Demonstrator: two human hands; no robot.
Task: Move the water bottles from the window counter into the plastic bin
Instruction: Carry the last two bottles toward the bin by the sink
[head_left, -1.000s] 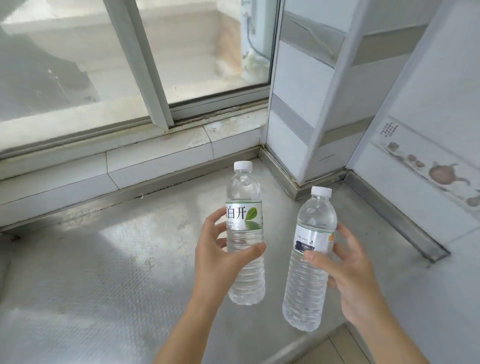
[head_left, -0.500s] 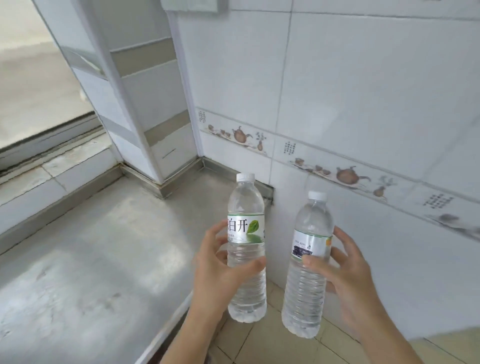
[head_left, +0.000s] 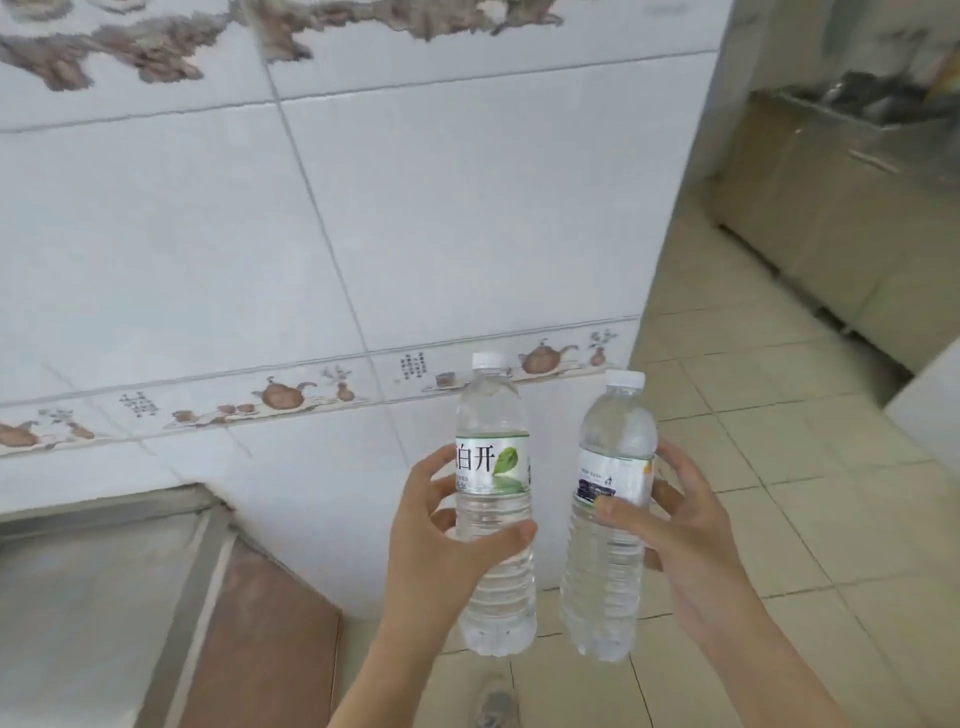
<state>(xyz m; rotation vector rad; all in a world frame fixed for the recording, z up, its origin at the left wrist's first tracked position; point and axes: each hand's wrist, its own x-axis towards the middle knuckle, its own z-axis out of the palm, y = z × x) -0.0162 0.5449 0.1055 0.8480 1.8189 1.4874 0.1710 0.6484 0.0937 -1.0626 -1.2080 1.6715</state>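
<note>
Before the tiled wall (head_left: 467, 218) — left hand (head_left: 436, 551) and right hand (head_left: 675, 540) upraised, fingers each around one upright water bottle (head_left: 493, 519).

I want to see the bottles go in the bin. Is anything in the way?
The bin is not in view, so the whole path cannot be judged. Both bottles are off the counter: left hand holds the leaf-label bottle, right hand the other bottle. The tiled floor ahead looks clear.

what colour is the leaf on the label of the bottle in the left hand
Green, on a white label with dark characters, seen in the head view.
</note>
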